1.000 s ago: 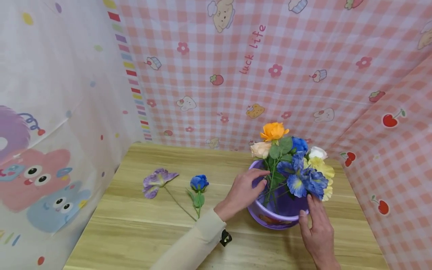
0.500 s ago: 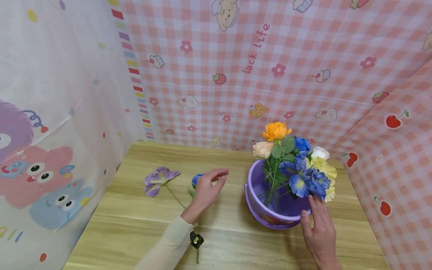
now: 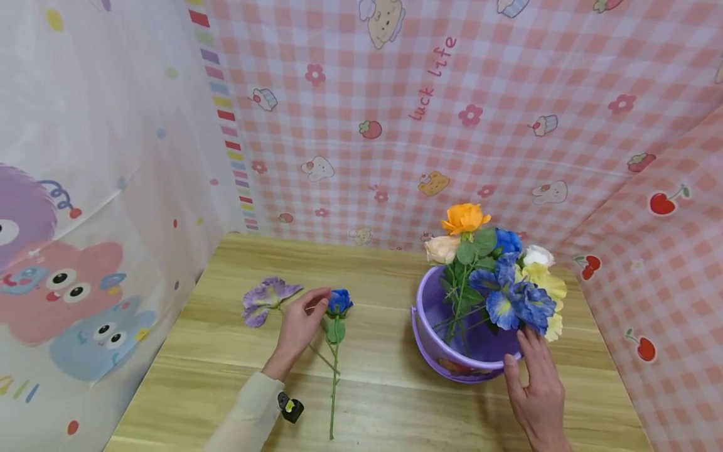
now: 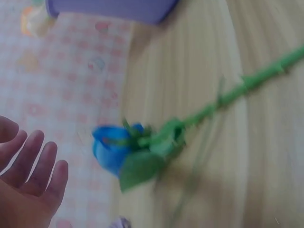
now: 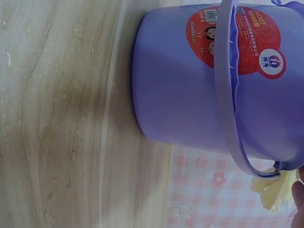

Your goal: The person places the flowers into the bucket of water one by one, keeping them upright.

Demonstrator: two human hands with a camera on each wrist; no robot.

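Note:
My left hand point(image 3: 299, 329) hovers between a purple flower point(image 3: 265, 300) and a blue rose point(image 3: 339, 302) that lie on the table. Its fingers are loosely bent and grip nothing; in the left wrist view the blue rose point(image 4: 111, 149) and its thorny green stem lie beyond the spread fingers point(image 4: 40, 166). At the right, a purple bucket point(image 3: 452, 358) holds artificial flowers, among them an orange one point(image 3: 465, 218) and a blue iris point(image 3: 511, 301). My right hand point(image 3: 536, 392) rests at the bucket's right rim with fairly straight fingers, just below the iris.
The wooden table point(image 3: 384, 402) meets a pink checked cloth point(image 3: 339, 125) at the back. A white printed cloth point(image 3: 124, 188) hangs on the left. In the right wrist view the bucket's handle point(image 5: 223, 85) hangs down along its labelled side.
My left hand has moved left from the flowers in the bucket, passing over the blue rose, to the rose's left side. My right hand stays at the rim.

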